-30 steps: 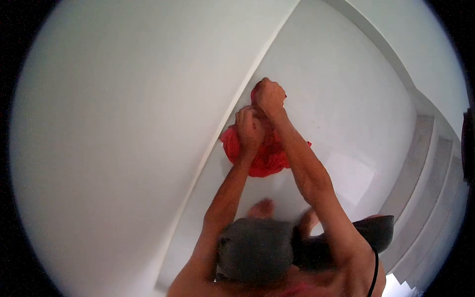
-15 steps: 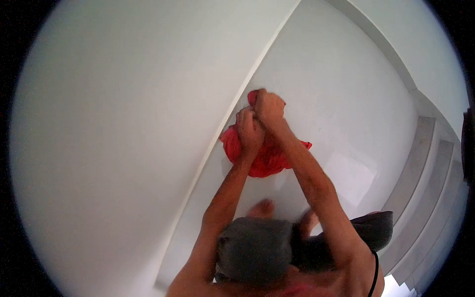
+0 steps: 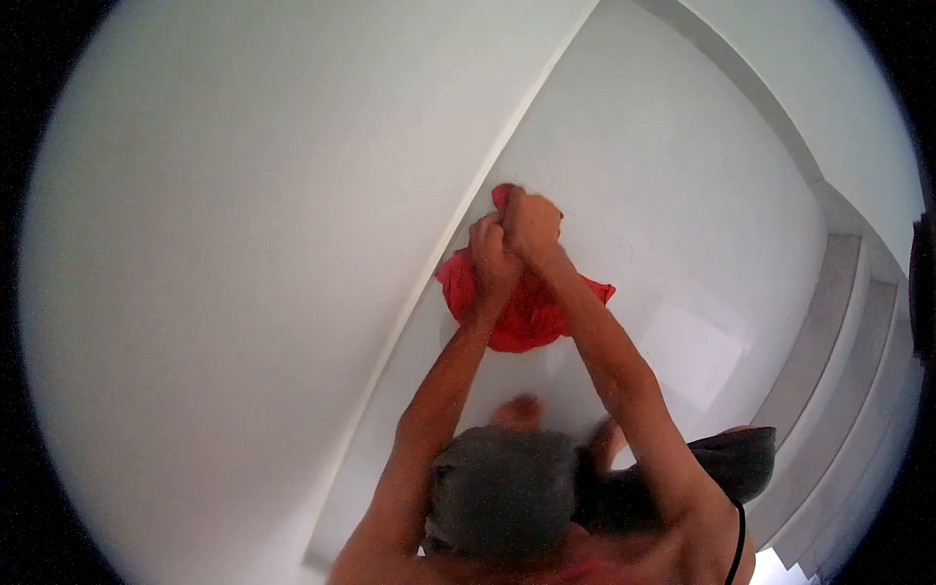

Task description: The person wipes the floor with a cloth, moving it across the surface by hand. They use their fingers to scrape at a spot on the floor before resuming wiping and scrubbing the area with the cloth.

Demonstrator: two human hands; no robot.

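Observation:
A crumpled red cloth [image 3: 526,330] is spread in folds on the pale floor, close to the foot of the wall. My left hand [image 3: 495,257] is closed on its upper part, fingers curled. Just beyond and to the right, touching it, my right hand [image 3: 534,226] is a fist around the same cloth. A small red end pokes out past the knuckles at the top, and a corner sticks out to the right of my right forearm. The fingertips and the bunched part between the hands are hidden.
A white wall [image 3: 263,214] with a pale skirting edge runs diagonally along the left. Grey steps [image 3: 814,331] descend at the right. My bare foot [image 3: 517,411] and bent knees in dark grey shorts [image 3: 502,492] are close below the cloth.
Both hands stay closed on the cloth. My right hand has come slightly nearer to me, drawing the far end of the cloth with it. The view has shifted a little.

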